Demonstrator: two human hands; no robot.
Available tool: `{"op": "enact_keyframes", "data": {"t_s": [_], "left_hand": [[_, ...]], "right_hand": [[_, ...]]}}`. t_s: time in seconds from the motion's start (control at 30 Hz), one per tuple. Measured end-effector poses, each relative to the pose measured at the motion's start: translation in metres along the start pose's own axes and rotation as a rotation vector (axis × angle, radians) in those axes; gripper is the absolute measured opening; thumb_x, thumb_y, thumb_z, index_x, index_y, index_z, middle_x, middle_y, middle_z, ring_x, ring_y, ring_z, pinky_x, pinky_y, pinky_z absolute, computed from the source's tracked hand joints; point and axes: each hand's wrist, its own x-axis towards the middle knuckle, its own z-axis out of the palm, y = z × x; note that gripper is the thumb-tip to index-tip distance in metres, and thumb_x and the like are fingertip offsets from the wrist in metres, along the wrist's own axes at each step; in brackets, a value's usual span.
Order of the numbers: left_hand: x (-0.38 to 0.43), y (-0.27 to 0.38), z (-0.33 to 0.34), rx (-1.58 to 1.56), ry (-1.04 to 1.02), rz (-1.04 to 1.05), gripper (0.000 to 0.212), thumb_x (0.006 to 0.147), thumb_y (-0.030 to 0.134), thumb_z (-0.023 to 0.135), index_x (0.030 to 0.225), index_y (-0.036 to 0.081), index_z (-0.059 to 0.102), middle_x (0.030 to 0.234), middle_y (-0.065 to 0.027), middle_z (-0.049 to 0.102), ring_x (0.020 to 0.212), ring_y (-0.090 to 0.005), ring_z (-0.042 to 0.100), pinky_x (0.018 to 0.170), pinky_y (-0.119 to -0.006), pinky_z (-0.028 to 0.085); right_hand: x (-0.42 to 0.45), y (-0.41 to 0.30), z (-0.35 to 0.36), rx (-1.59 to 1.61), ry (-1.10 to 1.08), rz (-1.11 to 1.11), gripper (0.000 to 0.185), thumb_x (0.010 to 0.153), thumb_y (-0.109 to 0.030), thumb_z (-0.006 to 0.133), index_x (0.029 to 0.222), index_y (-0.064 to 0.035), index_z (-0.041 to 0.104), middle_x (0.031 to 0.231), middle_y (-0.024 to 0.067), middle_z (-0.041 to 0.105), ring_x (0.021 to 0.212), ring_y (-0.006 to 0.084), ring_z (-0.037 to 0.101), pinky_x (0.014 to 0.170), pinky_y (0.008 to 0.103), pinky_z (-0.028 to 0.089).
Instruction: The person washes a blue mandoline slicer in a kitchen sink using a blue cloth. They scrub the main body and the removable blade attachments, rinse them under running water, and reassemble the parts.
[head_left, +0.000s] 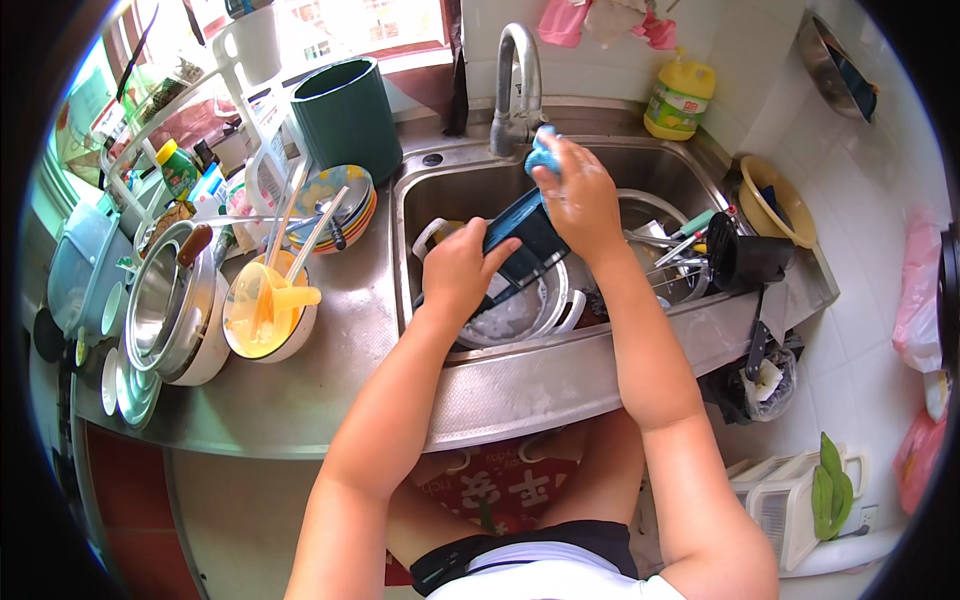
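My left hand (459, 271) grips a dark blue-black plastic rack or tray (529, 238), holding it tilted over the stainless steel sink (431, 199). At the far end of this piece, my right hand (579, 196) holds a light blue scrubbing cloth or sponge (541, 154). White suds cling to the fingers. Beneath the rack, a pot with white handles (555, 300) sits in the basin, partly hidden. To its right, several utensils lie in a round vessel (679, 289), beside a black utensil holder (757, 259) tipped on the sink's edge.
A faucet (517, 90) rises behind the basin, near a yellow dish soap bottle (679, 97). On the left counter stand stacked bowls (337, 206), an enamel bowl with a yellow funnel (270, 307), metal pots (169, 300) and a dark green bin (346, 112). A knife (765, 330) overhangs the front edge.
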Motion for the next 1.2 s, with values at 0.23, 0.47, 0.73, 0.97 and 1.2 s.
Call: {"op": "enact_keyframes", "data": {"t_s": [0.23, 0.47, 0.73, 0.97, 1.2], "left_hand": [[-0.003, -0.003, 0.005, 0.08, -0.023, 0.012, 0.05, 0.092, 0.052, 0.061, 0.082, 0.003, 0.054, 0.076, -0.0154, 0.064, 0.074, -0.0373, 0.064, 0.064, -0.047, 0.049], [-0.004, -0.003, -0.001, 0.017, -0.035, 0.051, 0.05, 0.092, 0.05, 0.062, 0.081, 0.003, 0.052, 0.073, -0.0163, 0.061, 0.074, -0.0387, 0.062, 0.064, -0.047, 0.046], [0.004, -0.014, -0.002, -0.163, -0.043, -0.21, 0.052, 0.095, 0.054, 0.056, 0.087, 0.003, 0.061, 0.073, -0.0177, 0.063, 0.075, -0.0373, 0.063, 0.067, -0.046, 0.046], [0.001, -0.014, 0.001, -0.105, 0.013, -0.212, 0.054, 0.094, 0.055, 0.057, 0.083, 0.003, 0.055, 0.069, -0.0185, 0.062, 0.071, -0.0401, 0.063, 0.063, -0.047, 0.047], [-0.005, -0.007, 0.003, -0.017, 0.046, -0.038, 0.051, 0.092, 0.052, 0.061, 0.082, 0.003, 0.055, 0.071, -0.0188, 0.064, 0.07, -0.0399, 0.064, 0.061, -0.047, 0.049]], "right_hand": [[-0.004, 0.03, 0.002, 0.307, -0.225, 0.508, 0.04, 0.102, -0.042, 0.051, 0.09, -0.0058, 0.062, 0.066, 0.0092, 0.063, 0.056, 0.0249, 0.063, 0.053, 0.0352, 0.05], [-0.01, 0.045, -0.028, 1.491, -0.637, 1.106, 0.048, 0.099, -0.052, 0.052, 0.098, -0.0053, 0.064, 0.06, 0.0019, 0.057, 0.036, 0.0096, 0.045, 0.033, 0.0209, 0.034], [-0.001, 0.023, -0.036, 1.206, -0.494, 0.73, 0.043, 0.093, -0.034, 0.069, 0.121, -0.0052, 0.055, 0.085, 0.0055, 0.061, 0.074, 0.0118, 0.061, 0.063, 0.0281, 0.051], [0.002, 0.004, -0.014, 0.067, -0.229, -0.041, 0.062, 0.076, 0.003, 0.071, 0.132, -0.0119, 0.05, 0.118, 0.0215, 0.062, 0.105, 0.0404, 0.062, 0.088, 0.0436, 0.052], [-0.004, 0.016, -0.009, 0.201, -0.339, 0.179, 0.052, 0.079, 0.001, 0.068, 0.128, -0.011, 0.056, 0.099, 0.0153, 0.069, 0.088, 0.0348, 0.068, 0.08, 0.0383, 0.054]]}}
